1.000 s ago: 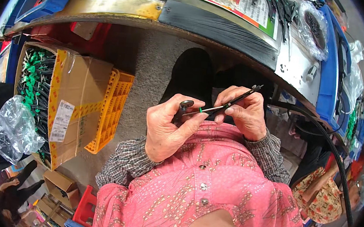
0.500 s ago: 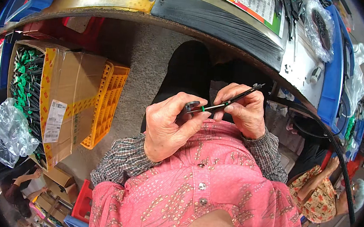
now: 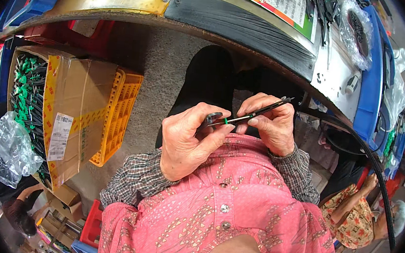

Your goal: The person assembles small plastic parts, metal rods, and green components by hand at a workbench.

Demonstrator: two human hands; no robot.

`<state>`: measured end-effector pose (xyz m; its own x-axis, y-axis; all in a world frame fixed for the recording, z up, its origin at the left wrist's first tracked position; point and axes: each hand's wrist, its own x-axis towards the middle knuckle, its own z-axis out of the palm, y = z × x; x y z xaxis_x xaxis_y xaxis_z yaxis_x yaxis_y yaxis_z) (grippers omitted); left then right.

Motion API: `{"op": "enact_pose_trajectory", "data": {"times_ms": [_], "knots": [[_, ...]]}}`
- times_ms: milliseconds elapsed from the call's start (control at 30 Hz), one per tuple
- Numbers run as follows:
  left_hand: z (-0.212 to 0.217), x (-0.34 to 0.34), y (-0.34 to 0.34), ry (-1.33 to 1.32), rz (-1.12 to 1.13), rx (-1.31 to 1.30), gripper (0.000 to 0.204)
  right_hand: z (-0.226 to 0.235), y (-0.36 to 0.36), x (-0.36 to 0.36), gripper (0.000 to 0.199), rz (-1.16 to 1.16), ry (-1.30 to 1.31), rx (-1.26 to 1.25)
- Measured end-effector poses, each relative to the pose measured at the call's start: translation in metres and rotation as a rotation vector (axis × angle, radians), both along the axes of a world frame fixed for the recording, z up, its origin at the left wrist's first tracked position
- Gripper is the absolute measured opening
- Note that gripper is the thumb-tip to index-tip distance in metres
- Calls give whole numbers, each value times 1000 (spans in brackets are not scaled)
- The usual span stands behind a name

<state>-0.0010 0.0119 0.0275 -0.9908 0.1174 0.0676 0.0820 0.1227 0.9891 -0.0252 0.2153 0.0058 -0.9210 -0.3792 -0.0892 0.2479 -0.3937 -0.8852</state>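
Just above my lap I hold a slim black rod-like piece with both hands. It slants up to the right, with a thin, shiny shaft near its middle. The fingers of my left hand are closed around its lower left end, where a round black part and a small green collar show. My right hand pinches it further up between thumb and fingers, and its dark tip sticks out past them. Its exact kind cannot be made out, and my fingers partly hide it.
At left stands a cardboard box full of black and green pieces, with a clear plastic bag and a yellow crate beside it. The workbench edge curves ahead; blue bins flank it. Another person sits at right.
The tip of the rod-like piece has dipped slightly in my right hand. My left hand keeps almost the same place and grip. The person at far lower left has shifted.
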Motion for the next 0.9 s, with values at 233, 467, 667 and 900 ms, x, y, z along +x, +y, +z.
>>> {"op": "enact_pose_trajectory", "data": {"times_ms": [233, 467, 667, 900], "knots": [[5, 0, -2, -75, -31, -17, 21, 0, -1, 1, 14, -26, 41, 10], [5, -1, -1, -50, -28, 10, 21, 0, 0, 1, 13, -36, 64, 30], [4, -2, -1, -14, -34, 0, 22, 0, 2, 2, 13, -44, 74, 40], [2, -3, -1, -4, -42, 17, 21, -1, 3, 2, 16, -42, 126, 75]]}}
